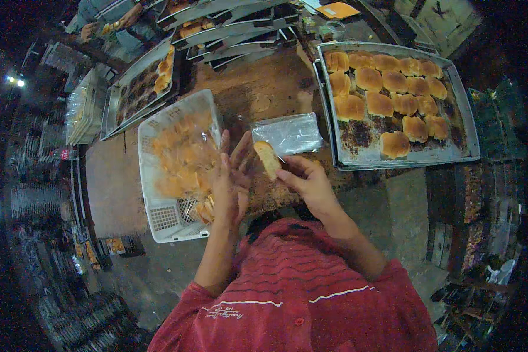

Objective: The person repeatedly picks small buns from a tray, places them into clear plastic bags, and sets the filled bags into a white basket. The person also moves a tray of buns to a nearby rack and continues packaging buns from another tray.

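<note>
My right hand [310,180] pinches a bread bun [267,159] by its lower end, with a pale side of it showing. Beside it, my blurred left hand [233,176] is raised with its fingers apart, and I see nothing clearly gripped in it. That hand overlaps the right side of a white plastic crate [148,193], which holds many buns [180,149] that look wrapped in clear plastic. Just beyond my hands, a stack of clear plastic bags [288,132] lies flat on the wooden table [264,83].
At the right, a metal baking tray [473,132] carries rows of golden buns [380,103]. A second tray [108,125] at the back left holds a few buns along one side. More trays [242,31] are stacked at the back. Another person's hand [90,31] shows at upper left.
</note>
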`<move>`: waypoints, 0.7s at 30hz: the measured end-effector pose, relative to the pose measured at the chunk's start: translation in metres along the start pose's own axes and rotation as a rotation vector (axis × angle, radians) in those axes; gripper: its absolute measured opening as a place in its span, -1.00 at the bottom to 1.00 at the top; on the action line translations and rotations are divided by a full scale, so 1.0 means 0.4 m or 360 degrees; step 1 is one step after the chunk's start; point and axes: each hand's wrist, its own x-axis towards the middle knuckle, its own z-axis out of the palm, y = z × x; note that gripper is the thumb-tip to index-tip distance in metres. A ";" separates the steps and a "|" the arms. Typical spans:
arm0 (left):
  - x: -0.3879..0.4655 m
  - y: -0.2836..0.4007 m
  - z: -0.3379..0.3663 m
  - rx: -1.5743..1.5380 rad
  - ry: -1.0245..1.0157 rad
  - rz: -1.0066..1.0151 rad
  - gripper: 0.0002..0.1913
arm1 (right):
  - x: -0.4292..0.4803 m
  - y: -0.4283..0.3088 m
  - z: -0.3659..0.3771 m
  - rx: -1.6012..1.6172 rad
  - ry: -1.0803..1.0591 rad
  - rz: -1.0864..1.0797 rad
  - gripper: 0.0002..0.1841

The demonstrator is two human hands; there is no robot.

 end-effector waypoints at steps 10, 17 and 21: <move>-0.004 -0.022 -0.057 -0.0191 0.0191 -0.0019 -0.41 | 0.016 -0.001 0.108 0.0674 0.0124 0.0300 -0.64; 0.042 0.056 -0.132 0.0325 0.0200 -0.0126 -0.48 | 0.016 0.023 0.149 -0.0127 0.0151 -0.0043 -0.65; 0.048 0.053 -0.164 0.0477 0.0100 0.0092 -0.53 | 0.011 0.022 0.177 0.0578 0.0148 0.0262 -0.67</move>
